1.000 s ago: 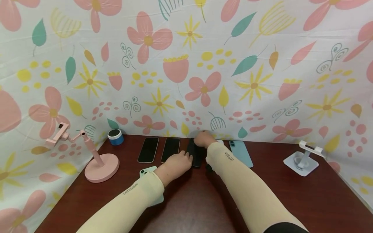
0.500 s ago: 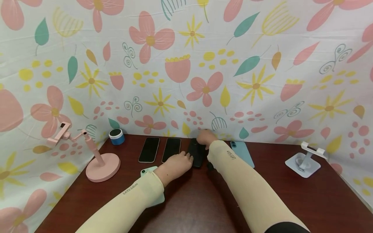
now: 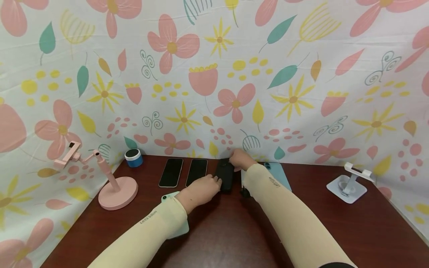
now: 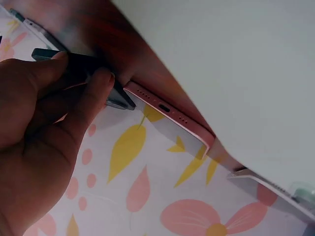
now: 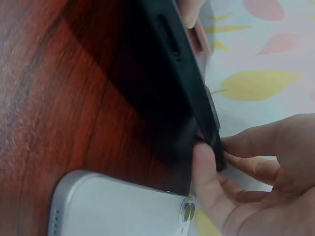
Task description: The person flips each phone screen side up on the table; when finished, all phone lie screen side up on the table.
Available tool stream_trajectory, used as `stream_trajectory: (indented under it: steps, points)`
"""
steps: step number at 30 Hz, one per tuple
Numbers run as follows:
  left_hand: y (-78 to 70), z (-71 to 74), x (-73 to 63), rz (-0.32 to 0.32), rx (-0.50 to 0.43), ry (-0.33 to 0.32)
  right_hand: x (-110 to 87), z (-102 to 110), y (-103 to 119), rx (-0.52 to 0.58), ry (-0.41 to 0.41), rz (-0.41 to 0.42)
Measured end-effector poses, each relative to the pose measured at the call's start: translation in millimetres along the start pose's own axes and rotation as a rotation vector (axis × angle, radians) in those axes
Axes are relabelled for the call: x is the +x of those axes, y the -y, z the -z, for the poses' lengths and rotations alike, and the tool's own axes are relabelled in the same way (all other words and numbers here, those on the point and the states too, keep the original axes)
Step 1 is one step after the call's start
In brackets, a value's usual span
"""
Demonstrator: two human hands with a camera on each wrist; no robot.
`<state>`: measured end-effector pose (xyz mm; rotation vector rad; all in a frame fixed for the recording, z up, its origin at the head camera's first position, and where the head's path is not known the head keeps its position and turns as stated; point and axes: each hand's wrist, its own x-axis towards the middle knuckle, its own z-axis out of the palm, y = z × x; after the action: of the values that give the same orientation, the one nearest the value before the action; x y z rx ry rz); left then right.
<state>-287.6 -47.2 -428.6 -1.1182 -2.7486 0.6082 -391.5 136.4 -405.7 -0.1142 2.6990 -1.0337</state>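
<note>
A black phone (image 3: pixel 225 175) lies back-up near the far wall in the head view. My left hand (image 3: pixel 202 190) pinches its near left part; in the left wrist view the left thumb and a finger are at its edges. My right hand (image 3: pixel 242 160) grips the far right corner. Seen from the right wrist, the right thumb (image 5: pixel 206 172) is against the underside and the fingers are on the other face, with the phone's side (image 5: pixel 182 69) tilted up off the table. Beside it lies a white phone (image 5: pixel 118 206), mostly hidden by the right sleeve in the head view.
Two dark-screened phones (image 3: pixel 171 173) lie to the left, a light blue phone (image 3: pixel 279 173) to the right. A pale green phone (image 3: pixel 181 229) is partly under the left sleeve. A pink stand (image 3: pixel 117 190), a blue round container (image 3: pixel 134 159) and a white stand (image 3: pixel 346 188) stand around.
My right hand has shifted slightly right and its forearm has turned, showing more of the black phone's far end and of the white phone. The left hand has stayed in place.
</note>
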Motion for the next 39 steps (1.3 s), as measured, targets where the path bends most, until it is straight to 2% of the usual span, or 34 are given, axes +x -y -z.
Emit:
stream_trajectory:
  steps: [4,7,11,14,19,25,29,34,39]
  points:
    - [5.2,-2.0,2.7,0.005,-0.140,0.002,-4.2,2.3,-5.1,0.123,0.000,0.001]
    - [8.6,-3.1,3.3,0.018,-0.297,0.005,-5.7,4.4,-8.4,0.214,0.008,-0.031]
    - [12.1,-3.0,2.3,0.071,-0.536,0.012,-7.8,7.7,-9.8,0.340,0.019,-0.063]
    - [13.4,-1.8,2.1,0.105,-0.643,0.016,-7.9,9.1,-9.5,0.405,0.025,-0.069]
    - [13.6,0.7,1.5,0.121,-0.729,0.026,-7.9,10.0,-8.7,0.436,0.038,-0.069]
    - [12.6,2.9,-0.7,0.129,-0.835,0.033,-11.6,12.1,-5.0,0.414,0.036,-0.061]
    - [10.4,5.1,-1.7,0.119,-0.870,0.033,-14.9,12.7,-3.6,0.398,0.026,-0.060]
    - [6.5,8.3,-2.1,0.070,-0.834,0.029,-21.7,12.4,-1.7,0.328,-0.009,-0.042]
    - [1.8,11.1,-3.7,-0.001,-0.765,-0.012,-26.5,12.0,1.3,0.233,-0.041,-0.024]
